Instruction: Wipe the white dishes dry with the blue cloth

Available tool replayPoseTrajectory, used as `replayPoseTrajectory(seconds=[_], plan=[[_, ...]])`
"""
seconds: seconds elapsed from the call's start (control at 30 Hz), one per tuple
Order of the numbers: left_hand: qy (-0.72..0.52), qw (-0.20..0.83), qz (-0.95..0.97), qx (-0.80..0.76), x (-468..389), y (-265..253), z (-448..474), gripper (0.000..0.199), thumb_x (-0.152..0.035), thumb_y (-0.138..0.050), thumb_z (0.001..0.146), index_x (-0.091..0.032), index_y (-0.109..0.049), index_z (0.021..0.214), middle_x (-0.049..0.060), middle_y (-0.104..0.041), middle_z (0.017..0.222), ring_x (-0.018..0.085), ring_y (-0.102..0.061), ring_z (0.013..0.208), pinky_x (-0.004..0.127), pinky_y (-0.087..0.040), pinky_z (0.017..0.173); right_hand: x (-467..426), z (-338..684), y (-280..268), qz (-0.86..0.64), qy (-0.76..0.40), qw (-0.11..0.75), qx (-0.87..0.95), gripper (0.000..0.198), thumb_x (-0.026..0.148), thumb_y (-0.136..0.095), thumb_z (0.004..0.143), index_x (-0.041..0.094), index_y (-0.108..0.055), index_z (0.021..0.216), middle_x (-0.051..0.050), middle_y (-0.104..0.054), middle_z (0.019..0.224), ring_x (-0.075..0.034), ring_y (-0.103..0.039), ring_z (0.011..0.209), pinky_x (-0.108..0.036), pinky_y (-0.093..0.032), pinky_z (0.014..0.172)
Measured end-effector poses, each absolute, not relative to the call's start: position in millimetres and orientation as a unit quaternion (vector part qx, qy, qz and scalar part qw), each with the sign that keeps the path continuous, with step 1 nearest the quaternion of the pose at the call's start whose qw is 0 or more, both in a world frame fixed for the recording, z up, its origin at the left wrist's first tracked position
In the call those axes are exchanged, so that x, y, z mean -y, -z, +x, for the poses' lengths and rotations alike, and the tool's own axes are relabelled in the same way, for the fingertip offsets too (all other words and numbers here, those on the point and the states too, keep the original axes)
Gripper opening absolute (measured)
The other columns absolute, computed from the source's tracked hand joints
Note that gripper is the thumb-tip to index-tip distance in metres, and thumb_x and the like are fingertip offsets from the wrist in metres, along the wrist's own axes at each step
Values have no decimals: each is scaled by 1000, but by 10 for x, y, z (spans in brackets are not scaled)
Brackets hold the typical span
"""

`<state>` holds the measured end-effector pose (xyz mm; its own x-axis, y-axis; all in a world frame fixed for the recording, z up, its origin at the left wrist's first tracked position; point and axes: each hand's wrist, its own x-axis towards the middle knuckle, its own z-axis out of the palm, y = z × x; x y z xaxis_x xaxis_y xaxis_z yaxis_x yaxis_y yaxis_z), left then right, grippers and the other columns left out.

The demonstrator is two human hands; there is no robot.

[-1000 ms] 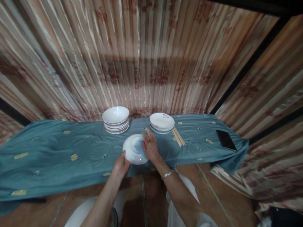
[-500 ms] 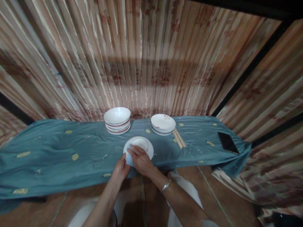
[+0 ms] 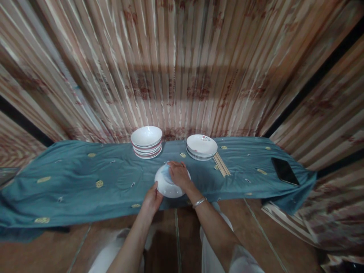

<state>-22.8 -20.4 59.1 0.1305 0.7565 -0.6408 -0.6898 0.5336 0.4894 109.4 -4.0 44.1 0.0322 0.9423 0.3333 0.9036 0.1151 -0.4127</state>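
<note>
Near the front edge of the cloth-covered table, a round white plate (image 3: 168,190) is tilted in my hands. My left hand (image 3: 152,198) grips its left rim, with the thumb on the near face. A light blue cloth (image 3: 165,173) lies bunched under the fingers of my right hand (image 3: 179,175), which presses it against the plate. The palm hides part of the cloth and the plate's right side. Behind the plate, to the left, stands a stack of white bowls (image 3: 146,136) with red bands. A stack of white plates with a floral pattern (image 3: 200,145) stands to the right.
Several wooden chopsticks (image 3: 222,164) lie beside the floral plates. A black phone (image 3: 284,171) rests near the table's right end. The green patterned tablecloth (image 3: 119,182) hangs over the front edge, and a pleated curtain (image 3: 176,83) rises behind the table.
The plate has been tilted and shows a different side. My right hand with the cloth has moved up to its far part, while my left hand still holds the left rim. The view has shifted slightly.
</note>
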Motion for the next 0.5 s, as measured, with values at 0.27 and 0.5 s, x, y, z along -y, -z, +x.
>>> replayPoseTrajectory(seconds=[0.27, 0.5], plan=[[-487, 747, 17, -452, 191, -531, -244, 37, -5, -42, 91, -8, -57, 125, 5, -72, 69, 12, -64, 52, 20, -55, 58, 135, 1513, -132, -673, -17, 330, 662, 37, 20, -38, 95, 17, -61, 123, -10, -67, 121, -19, -62, 114, -34, -48, 100], [-487, 750, 8, -447, 143, -404, -249, 41, -6, -46, 88, -9, -55, 128, 8, -74, 82, 14, -68, 63, 22, -57, 64, 491, 1321, 118, -691, 24, 377, 617, 48, 32, -34, 98, 7, -49, 136, -20, -52, 139, -26, -48, 130, -46, -42, 108]])
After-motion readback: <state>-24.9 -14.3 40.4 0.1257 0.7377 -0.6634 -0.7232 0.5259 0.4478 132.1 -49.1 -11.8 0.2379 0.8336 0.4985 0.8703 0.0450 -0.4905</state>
